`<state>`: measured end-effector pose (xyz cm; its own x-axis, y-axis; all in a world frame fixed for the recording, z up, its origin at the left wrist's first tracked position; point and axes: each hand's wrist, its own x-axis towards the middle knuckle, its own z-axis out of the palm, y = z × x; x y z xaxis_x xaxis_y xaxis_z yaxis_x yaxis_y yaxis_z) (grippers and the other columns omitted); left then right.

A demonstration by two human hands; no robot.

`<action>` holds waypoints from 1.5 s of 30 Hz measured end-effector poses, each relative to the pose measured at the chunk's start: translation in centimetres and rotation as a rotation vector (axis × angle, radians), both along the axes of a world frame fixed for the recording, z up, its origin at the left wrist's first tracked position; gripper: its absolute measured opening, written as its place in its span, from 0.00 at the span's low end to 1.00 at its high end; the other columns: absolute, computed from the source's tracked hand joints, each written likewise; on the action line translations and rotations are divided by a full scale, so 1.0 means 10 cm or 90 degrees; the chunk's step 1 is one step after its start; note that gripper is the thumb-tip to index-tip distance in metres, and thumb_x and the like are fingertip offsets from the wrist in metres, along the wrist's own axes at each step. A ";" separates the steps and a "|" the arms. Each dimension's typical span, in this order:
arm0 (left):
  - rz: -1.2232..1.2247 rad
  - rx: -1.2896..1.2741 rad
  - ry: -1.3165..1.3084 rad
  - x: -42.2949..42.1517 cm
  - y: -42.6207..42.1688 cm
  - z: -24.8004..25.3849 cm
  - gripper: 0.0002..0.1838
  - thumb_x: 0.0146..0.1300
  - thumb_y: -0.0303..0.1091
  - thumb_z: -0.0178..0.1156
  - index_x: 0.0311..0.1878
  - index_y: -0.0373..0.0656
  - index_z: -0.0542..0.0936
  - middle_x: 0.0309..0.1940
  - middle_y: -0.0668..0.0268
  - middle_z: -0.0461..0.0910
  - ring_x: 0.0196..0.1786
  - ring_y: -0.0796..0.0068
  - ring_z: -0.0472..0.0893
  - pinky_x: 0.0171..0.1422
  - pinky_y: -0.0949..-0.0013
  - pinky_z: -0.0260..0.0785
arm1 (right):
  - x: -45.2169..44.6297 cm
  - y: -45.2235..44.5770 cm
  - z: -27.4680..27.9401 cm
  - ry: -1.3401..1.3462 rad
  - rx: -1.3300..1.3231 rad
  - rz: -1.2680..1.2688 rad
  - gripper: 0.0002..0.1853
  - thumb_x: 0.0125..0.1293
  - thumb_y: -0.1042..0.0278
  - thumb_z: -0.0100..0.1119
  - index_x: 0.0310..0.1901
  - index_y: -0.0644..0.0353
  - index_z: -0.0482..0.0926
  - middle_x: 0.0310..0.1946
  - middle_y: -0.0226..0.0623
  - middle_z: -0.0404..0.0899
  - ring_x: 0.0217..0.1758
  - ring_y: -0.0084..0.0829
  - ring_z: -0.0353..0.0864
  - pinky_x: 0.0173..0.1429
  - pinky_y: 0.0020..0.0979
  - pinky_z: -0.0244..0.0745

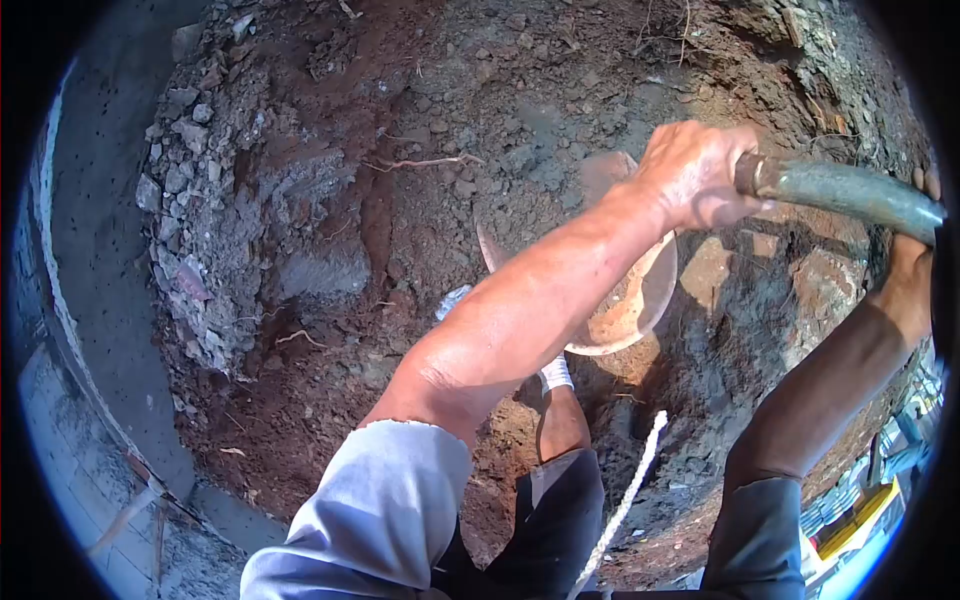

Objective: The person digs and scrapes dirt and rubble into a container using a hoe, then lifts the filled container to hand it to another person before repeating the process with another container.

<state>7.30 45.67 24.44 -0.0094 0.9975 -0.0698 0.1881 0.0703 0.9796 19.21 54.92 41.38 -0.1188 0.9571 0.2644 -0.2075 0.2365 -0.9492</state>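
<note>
My left hand [700, 175] is closed at the metal-collared end of a thick, grey-green tool handle [850, 190]. At the far right edge of the view, my right hand [930, 195] wraps round the handle's other end and is partly cut off. Whatever lies beyond the collar is hidden behind my left hand and forearm, so the kind of tool cannot be told. Beneath that forearm lies a shallow, round-rimmed pan [655, 290] with tan soil in it, partly covered by the arm. A flat brownish piece [605, 172] shows just left of my left wrist.
Loose reddish-brown soil [440, 110] surrounds my legs. Broken rubble [190, 200] is heaped at left, beside a grey concrete strip [110, 200]. Stones [705, 270] lie right of the pan. A white cord [632, 490] hangs in front of me. Yellow and blue items [860, 520] stand at lower right.
</note>
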 end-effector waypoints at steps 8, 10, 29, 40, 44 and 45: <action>0.245 -0.523 -0.127 -1.07 -2.18 -2.18 0.17 0.53 0.44 0.72 0.40 0.45 0.82 0.38 0.65 0.84 0.40 0.71 0.82 0.55 0.64 0.71 | -1.99 -1.20 -3.21 -0.196 -0.438 0.038 0.12 0.59 0.79 0.54 0.43 0.75 0.70 0.22 0.37 0.72 0.19 0.26 0.74 0.25 0.27 0.76; 0.408 -0.583 -0.311 -0.71 -3.32 -2.40 0.08 0.54 0.31 0.68 0.35 0.39 0.82 0.27 0.67 0.82 0.28 0.80 0.78 0.35 0.72 0.71 | -2.23 -2.00 -3.58 -0.410 -0.514 0.111 0.17 0.56 0.76 0.55 0.46 0.76 0.69 0.23 0.42 0.76 0.24 0.28 0.80 0.29 0.30 0.77; 0.158 -0.690 0.019 0.97 -3.46 -0.56 0.24 0.51 0.54 0.70 0.49 0.53 0.82 0.43 0.59 0.83 0.50 0.57 0.80 0.57 0.58 0.69 | -0.04 -2.65 -1.61 -0.117 -0.572 0.026 0.14 0.46 0.85 0.55 0.37 0.60 0.70 0.23 0.35 0.73 0.23 0.31 0.77 0.33 0.32 0.76; 0.209 -0.228 -0.078 -1.24 -0.85 -1.32 0.16 0.52 0.45 0.71 0.37 0.44 0.83 0.29 0.67 0.84 0.31 0.73 0.82 0.41 0.64 0.76 | -2.02 -0.44 -1.70 -0.141 0.018 -0.002 0.05 0.64 0.75 0.51 0.35 0.68 0.74 0.20 0.37 0.72 0.22 0.29 0.77 0.31 0.31 0.78; 0.368 -0.603 -0.192 -0.47 -3.31 -2.56 0.18 0.52 0.44 0.71 0.41 0.42 0.85 0.36 0.59 0.86 0.40 0.67 0.85 0.50 0.64 0.74 | -2.04 -2.07 -3.97 -0.399 -0.537 0.092 0.08 0.56 0.78 0.54 0.36 0.74 0.73 0.20 0.43 0.75 0.15 0.28 0.72 0.18 0.31 0.71; 0.322 -0.639 -0.202 -0.51 -3.40 -2.55 0.19 0.52 0.43 0.71 0.42 0.40 0.84 0.36 0.61 0.86 0.39 0.71 0.83 0.49 0.67 0.73 | -2.01 -2.12 -4.04 -0.397 -0.570 0.085 0.07 0.57 0.77 0.54 0.35 0.73 0.72 0.19 0.42 0.74 0.15 0.29 0.72 0.18 0.31 0.71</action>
<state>2.15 11.68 -1.07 -0.2308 0.3807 -0.8954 -0.3257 0.8369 0.4398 -0.93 33.73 0.97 -0.1066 0.7416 -0.6623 0.3956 -0.5795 -0.7125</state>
